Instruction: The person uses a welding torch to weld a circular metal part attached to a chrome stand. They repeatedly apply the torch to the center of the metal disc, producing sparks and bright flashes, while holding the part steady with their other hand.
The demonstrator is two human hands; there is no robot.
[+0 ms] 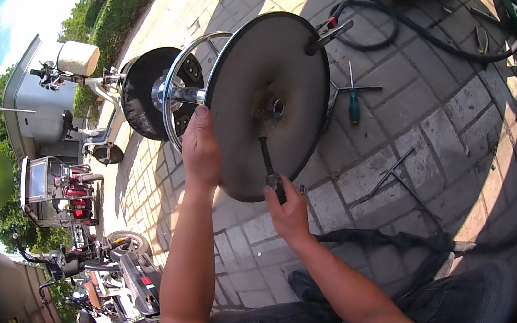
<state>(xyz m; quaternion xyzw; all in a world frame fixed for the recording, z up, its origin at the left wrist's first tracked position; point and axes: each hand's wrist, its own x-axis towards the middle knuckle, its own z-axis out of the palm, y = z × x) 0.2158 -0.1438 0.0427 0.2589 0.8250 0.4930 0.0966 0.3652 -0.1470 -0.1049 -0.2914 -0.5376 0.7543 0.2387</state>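
A stool with a chrome post [187,95] and chrome foot ring [184,54] lies on its side. The hollow underside of its round dark base [233,152] faces me, with a scorched-looking threaded stub [275,107] at the centre. My left hand [202,154] grips the stool between the ring and the base's edge, thumb up by the post. My right hand [288,210] is closed round a dark tool [268,159] with a narrow shaft, its tip just below the stub. A metal clamp [328,38] sits on the base's upper right rim. Behind, the round black seat [143,91] is partly hidden.
A black cable [396,32] loops on the brick paving near the clamp. Right of the base lie a green-handled screwdriver [354,107], a T-shaped wrench [394,173] and pliers [481,40]. Another dark cable [385,239] runs past my legs. Motorcycles [126,275] stand at left.
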